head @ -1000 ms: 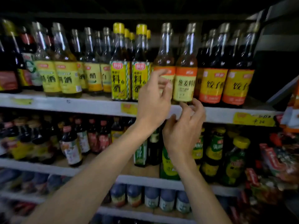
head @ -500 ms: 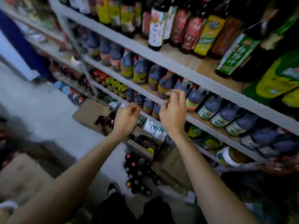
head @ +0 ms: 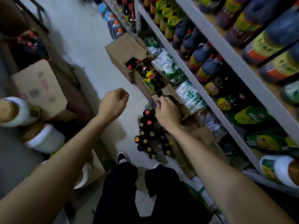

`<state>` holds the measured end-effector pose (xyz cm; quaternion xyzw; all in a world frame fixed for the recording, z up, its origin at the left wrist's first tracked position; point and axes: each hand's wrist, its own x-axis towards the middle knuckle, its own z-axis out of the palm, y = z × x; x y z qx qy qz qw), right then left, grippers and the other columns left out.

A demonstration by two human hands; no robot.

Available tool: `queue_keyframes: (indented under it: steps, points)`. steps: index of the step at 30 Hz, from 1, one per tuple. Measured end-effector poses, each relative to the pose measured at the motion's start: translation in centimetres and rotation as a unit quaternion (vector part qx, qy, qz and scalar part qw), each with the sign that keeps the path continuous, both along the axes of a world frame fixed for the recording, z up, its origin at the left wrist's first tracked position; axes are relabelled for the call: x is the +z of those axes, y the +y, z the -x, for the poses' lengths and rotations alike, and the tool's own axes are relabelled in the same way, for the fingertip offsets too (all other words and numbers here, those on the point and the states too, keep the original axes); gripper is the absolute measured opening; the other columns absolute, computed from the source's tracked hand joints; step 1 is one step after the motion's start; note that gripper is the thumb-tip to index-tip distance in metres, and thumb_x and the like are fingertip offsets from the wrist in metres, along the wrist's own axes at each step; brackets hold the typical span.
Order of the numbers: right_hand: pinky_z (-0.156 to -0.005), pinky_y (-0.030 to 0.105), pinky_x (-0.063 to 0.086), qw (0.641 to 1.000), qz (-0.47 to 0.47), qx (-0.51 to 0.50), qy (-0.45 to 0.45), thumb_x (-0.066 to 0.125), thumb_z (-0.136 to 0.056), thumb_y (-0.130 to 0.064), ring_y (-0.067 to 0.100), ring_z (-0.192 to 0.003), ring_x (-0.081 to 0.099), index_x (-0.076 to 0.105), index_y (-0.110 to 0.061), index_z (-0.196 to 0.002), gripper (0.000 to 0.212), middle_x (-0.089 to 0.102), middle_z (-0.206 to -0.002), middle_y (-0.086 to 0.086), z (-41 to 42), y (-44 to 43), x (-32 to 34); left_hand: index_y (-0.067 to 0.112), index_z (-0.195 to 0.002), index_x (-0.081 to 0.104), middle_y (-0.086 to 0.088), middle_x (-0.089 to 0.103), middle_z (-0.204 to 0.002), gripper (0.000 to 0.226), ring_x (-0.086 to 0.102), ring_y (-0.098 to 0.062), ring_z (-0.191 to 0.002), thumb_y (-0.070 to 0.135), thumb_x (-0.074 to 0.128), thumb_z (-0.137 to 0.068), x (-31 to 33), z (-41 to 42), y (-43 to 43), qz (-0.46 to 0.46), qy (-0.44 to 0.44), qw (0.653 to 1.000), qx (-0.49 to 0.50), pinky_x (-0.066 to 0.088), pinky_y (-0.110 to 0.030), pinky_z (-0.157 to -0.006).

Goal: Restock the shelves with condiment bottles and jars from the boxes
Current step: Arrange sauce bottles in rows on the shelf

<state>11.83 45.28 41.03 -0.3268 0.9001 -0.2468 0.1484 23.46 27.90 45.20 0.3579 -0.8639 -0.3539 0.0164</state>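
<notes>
Pale floor tiles [head: 84,50] run down a narrow aisle, with stocked shelves [head: 233,62] on the right carrying dark sauce jugs [head: 208,65] and, on the lowest level, green packets [head: 189,94]. Open cardboard boxes [head: 120,51] stand in a row on the floor at the foot of the shelves, and capped bottles [head: 151,76] stand upright inside them. A second group of dark bottles with orange and gold caps [head: 146,131] stands directly on the floor, just beside the nearest box and ahead of my shoes. A closed carton [head: 38,84] and two white jars [head: 45,138] sit across the aisle on the left. Left grip [head: 113,103]: fingers curled into a fist, nothing in it, held over bare floor. Right grip [head: 167,113]: fingers curled, no bottle in it, held above the nearest box flap; whether the fingertips touch the flap cannot be determined. Current step, as I judge it: fetching the next stock, with both grips empty and no bottle in transit. The next move calls for bending down, uncurling the fingers, lowering each grip over a bottle neck, closing below the cap, and lifting straight up so that neighbouring bottles are not knocked over. The floor group probably offers clearer access than the boxed bottles, where flaps crowd the openings.
</notes>
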Motion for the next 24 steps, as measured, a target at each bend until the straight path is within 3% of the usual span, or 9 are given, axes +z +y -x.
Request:
queue_keyframes:
  steps: [3,6,9,11,14,16,20,24]
  points:
    - [-0.074,0.037,0.043,0.995,-0.072,0.069,-0.027,0.047,-0.098,-0.017,0.033,-0.103,0.058,0.060,-0.010,-0.114,0.022,0.061,-0.116,0.011,-1.9,-1.3,-8.2,0.010,-0.104,0.069,-0.009,0.074,-0.100,0.019,0.068,-0.027,-0.090,0.021,0.056,-0.097,-7.0,-1.5,-0.1,0.028,0.005,1.000,0.001,0.055,-0.040,-0.079]
    - [-0.069,0.035,0.038,0.975,-0.159,0.139,-0.069,0.051,-0.093,-0.013,0.035,-0.105,0.060,0.060,-0.011,-0.116,0.025,0.062,-0.116,0.011,-4.9,-2.3,-17.8,0.012,-0.100,0.070,-0.005,0.073,-0.096,0.016,0.062,-0.015,-0.077,0.019,0.057,-0.096,-16.9,-3.9,1.5,0.042,0.002,0.999,0.006,0.047,-0.027,-0.064]
    - [-0.074,0.038,0.043,0.946,-0.260,0.175,-0.088,0.049,-0.090,-0.014,0.038,-0.107,0.060,0.060,-0.011,-0.115,0.027,0.061,-0.118,0.013,-7.7,-2.2,-28.0,0.015,-0.105,0.068,-0.005,0.072,-0.102,0.018,0.065,-0.018,-0.085,0.020,0.054,-0.095,-29.1,-5.7,3.2,0.018,-0.059,0.998,-0.004,0.054,-0.034,-0.072]
    - [-0.081,0.039,0.045,0.931,-0.311,0.179,-0.074,0.049,-0.090,-0.018,0.036,-0.108,0.061,0.060,-0.014,-0.115,0.028,0.063,-0.117,0.011,-9.0,-1.7,-34.1,0.020,-0.114,0.066,-0.004,0.070,-0.110,0.024,0.065,-0.024,-0.098,0.022,0.054,-0.093,-37.0,-6.3,3.7,0.007,-0.158,0.984,-0.077,0.055,-0.039,-0.080]
    - [-0.075,0.036,0.040,0.923,-0.351,0.154,-0.045,0.052,-0.090,-0.021,0.030,-0.107,0.062,0.059,-0.017,-0.116,0.027,0.064,-0.115,0.008,-10.7,-0.7,-41.8,0.027,-0.133,0.055,-0.005,0.061,-0.124,0.042,0.059,-0.025,-0.113,0.034,0.061,-0.093,-46.5,-6.4,4.0,-0.003,-0.273,0.932,-0.237,0.053,-0.039,-0.088]
    - [-0.078,0.034,0.045,0.918,-0.374,0.126,-0.043,0.053,-0.090,-0.019,0.029,-0.108,0.063,0.064,-0.019,-0.113,0.025,0.066,-0.115,0.007,-11.6,-0.2,-45.7,0.031,-0.140,0.048,-0.006,0.060,-0.126,0.053,0.057,-0.027,-0.116,0.041,0.064,-0.090,-51.1,-6.0,3.9,-0.001,-0.310,0.895,-0.320,0.050,-0.038,-0.090]
    - [-0.081,0.036,0.049,0.923,-0.373,0.095,-0.019,0.049,-0.094,-0.012,0.029,-0.108,0.063,0.061,-0.016,-0.118,0.028,0.067,-0.116,0.008,-12.2,0.0,-51.2,0.029,-0.130,0.054,-0.006,0.066,-0.116,0.051,0.061,-0.029,-0.107,0.047,0.068,-0.084,-57.4,-5.2,4.2,0.025,-0.343,0.846,-0.407,0.052,-0.038,-0.084]
    - [-0.070,0.032,0.045,0.927,-0.367,0.078,0.019,0.054,-0.093,-0.013,0.026,-0.104,0.064,0.062,-0.017,-0.114,0.023,0.067,-0.111,0.006,-12.1,-0.4,-52.7,0.020,-0.119,0.056,-0.014,0.065,-0.104,0.037,0.062,-0.035,-0.092,0.039,0.062,-0.088,-59.9,-5.3,5.0,0.064,-0.295,0.862,-0.407,0.046,-0.035,-0.067]
